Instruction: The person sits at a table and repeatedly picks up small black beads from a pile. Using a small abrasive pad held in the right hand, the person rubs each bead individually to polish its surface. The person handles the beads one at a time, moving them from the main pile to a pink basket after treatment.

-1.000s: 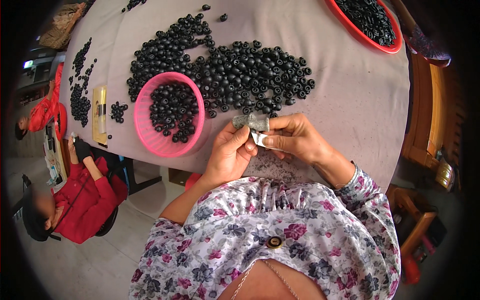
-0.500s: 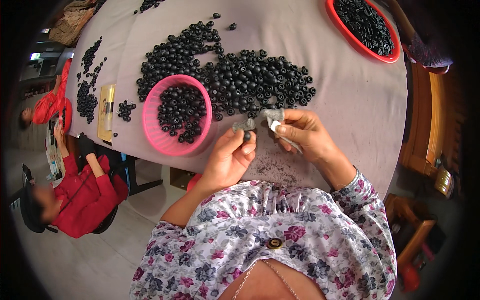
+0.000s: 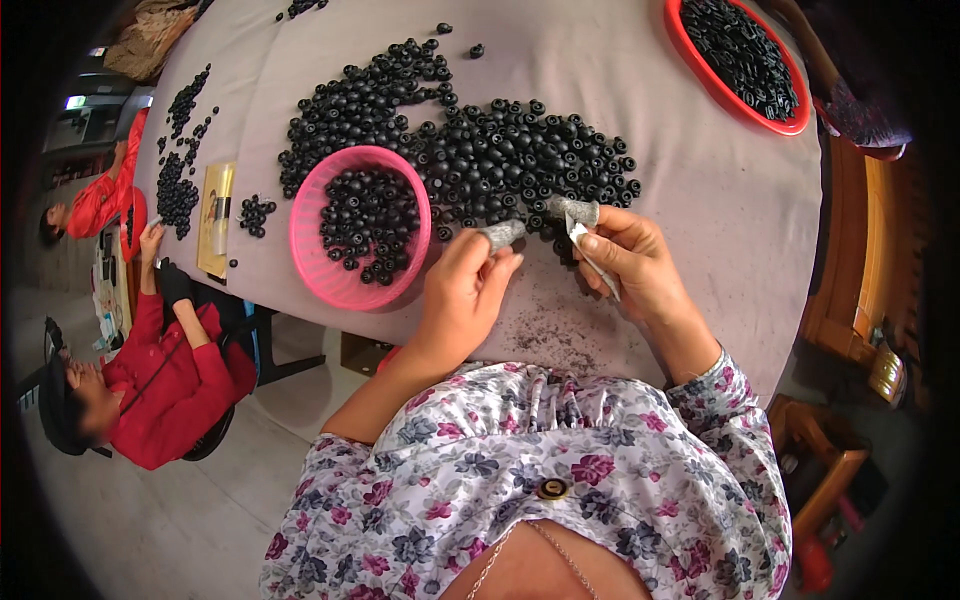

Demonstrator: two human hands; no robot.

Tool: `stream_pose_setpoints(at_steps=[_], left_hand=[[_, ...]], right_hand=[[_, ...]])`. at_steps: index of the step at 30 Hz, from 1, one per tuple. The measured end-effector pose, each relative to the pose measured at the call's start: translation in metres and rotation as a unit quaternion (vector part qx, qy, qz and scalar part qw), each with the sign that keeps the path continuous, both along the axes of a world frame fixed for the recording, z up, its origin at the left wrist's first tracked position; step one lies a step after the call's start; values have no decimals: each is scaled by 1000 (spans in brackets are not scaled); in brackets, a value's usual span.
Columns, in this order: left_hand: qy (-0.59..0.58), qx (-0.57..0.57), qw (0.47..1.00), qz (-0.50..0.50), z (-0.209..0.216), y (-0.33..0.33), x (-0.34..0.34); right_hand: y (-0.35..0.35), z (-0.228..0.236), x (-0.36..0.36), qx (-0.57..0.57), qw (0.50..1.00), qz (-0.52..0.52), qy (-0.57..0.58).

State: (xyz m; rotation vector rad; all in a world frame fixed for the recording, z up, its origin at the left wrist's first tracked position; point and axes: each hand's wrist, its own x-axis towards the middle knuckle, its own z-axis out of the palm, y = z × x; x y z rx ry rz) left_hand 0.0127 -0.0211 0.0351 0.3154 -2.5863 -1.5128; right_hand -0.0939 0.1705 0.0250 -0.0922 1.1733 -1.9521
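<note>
My left hand [image 3: 462, 292] is over the table's near side, its thumb and index finger slightly apart. No ball shows between them. A grey wrap [image 3: 503, 234] covers its index fingertip. My right hand [image 3: 640, 262] grips a small white strip-like tool [image 3: 598, 262] between thumb and fingers; the tool's kind is unclear. That hand's index fingertip also wears a grey wrap [image 3: 576, 209]. Just beyond both hands is a large heap of small black balls with holes [image 3: 510, 150]. Left of my left hand, a pink plastic basket [image 3: 303, 232] holds several more black balls.
Black shavings [image 3: 550, 335] lie on the cloth-covered table [image 3: 690, 200] before me. A red basin [image 3: 803, 120] of small black pieces stands at the far right. At the left are smaller ball piles [image 3: 178, 200], a yellowish packet [image 3: 215, 220] and a seated person in red [image 3: 165, 410].
The black ball that was between my left thumb and finger no longer shows there. My left hand has turned and shifted slightly away from me. My right hand still holds the white tool.
</note>
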Motion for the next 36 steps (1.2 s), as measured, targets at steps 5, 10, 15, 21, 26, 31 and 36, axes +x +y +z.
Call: stream_pose_setpoints(at_steps=[5, 10, 15, 21, 26, 31, 36], left_hand=[[113, -226, 967, -36, -18, -5, -20], [57, -214, 973, -59, -10, -3, -12], [22, -133, 990, -32, -9, -7, -4], [31, -152, 986, -63, 0, -3, -15], [20, -199, 974, -104, 0, -3, -22], [16, -216, 964, -152, 1, -2, -19], [14, -221, 961, -164, -3, 3, -13]], right_hand=[[0, 1, -2, 19, 999, 9, 29], [0, 2, -1, 34, 999, 12, 38], [1, -1, -1, 42, 998, 23, 50], [1, 2, 0, 51, 997, 20, 54], [1, 2, -1, 45, 996, 30, 66], [1, 1, 1, 43, 997, 25, 64], [3, 2, 1, 42, 995, 41, 77]])
